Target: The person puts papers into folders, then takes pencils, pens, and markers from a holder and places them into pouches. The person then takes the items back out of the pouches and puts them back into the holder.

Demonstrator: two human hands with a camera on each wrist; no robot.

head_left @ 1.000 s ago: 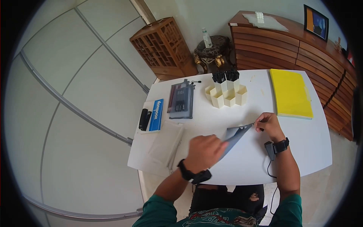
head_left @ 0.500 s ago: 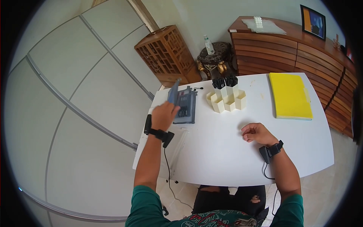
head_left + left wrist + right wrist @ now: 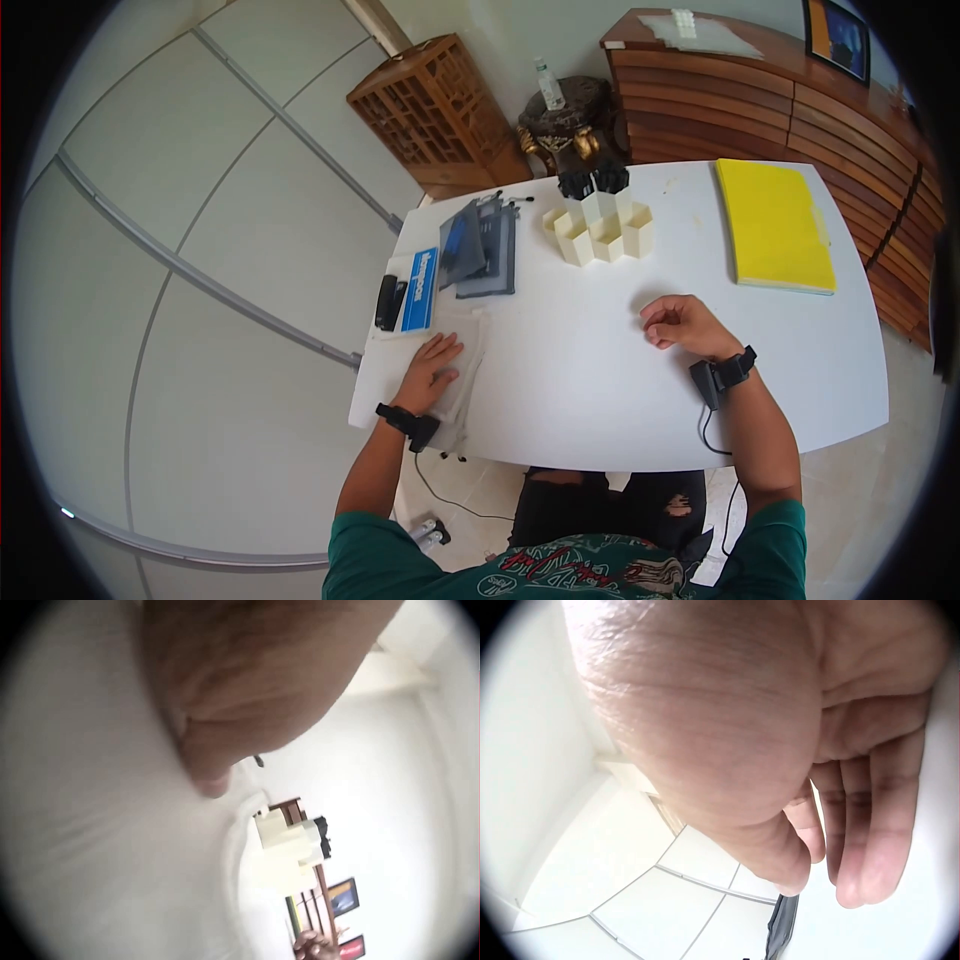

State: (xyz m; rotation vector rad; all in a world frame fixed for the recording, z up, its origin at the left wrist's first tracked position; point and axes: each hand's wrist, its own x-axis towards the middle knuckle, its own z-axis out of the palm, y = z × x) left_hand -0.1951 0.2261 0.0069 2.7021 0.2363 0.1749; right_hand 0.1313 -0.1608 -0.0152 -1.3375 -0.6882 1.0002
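Note:
My left hand [image 3: 428, 376] lies flat with its fingers straight on a stack of translucent plastic pouches [image 3: 468, 362] at the table's front left. In the left wrist view the whitish plastic [image 3: 97, 847] spreads beneath that hand. Behind it, a grey mesh zip pouch [image 3: 462, 248] with something blue inside overlaps other grey pouches [image 3: 500, 275]. On the right side of the table my right hand [image 3: 688, 327] rests, fingers loosely curled and holding nothing. The right wrist view shows its thumb and fingers with nothing between them.
A black stapler [image 3: 387, 303] lies beside the blue-and-white notebook [image 3: 420, 290] at the left edge. Toward the back stands a cream hexagonal pen organizer [image 3: 605, 238] with black pens [image 3: 592, 184]. A yellow folder [image 3: 775, 225] lies at back right. A cable [image 3: 706, 432] trails from the right wrist.
The right hand has released the grey pouch's zip end and settled on the table. My left hand carried that pouch leftward, laid it over the other grey pouches, let go and came back onto the translucent ones.

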